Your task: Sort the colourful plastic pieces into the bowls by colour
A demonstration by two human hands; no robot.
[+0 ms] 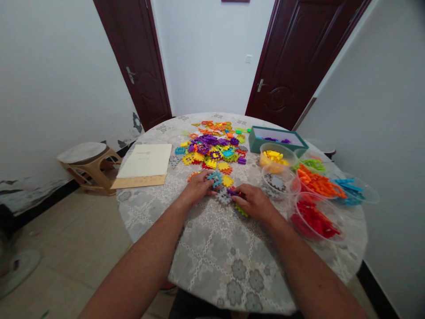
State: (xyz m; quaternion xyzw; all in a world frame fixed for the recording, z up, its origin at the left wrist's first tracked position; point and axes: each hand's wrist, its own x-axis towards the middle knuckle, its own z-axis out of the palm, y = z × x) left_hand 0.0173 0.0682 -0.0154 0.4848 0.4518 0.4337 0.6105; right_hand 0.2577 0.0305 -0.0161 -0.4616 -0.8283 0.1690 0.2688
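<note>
My left hand is closed at the near edge of the pile, its fingers and thumb on a teal notched plastic building piece. To its right, my right hand pinches a small purple plastic piece. Between the two hands a grey notched piece lies on the tablecloth. A lime green gear-shaped piece shows partly under my right hand. Just beyond the hands is a yellow notched piece. Farther back spreads a mixed pile of colourful plastic pieces.
On the right stand clear tubs of sorted pieces: yellow, grey, orange, blue and red. A green box holds purple pieces. An open notebook lies at the left edge of the round table.
</note>
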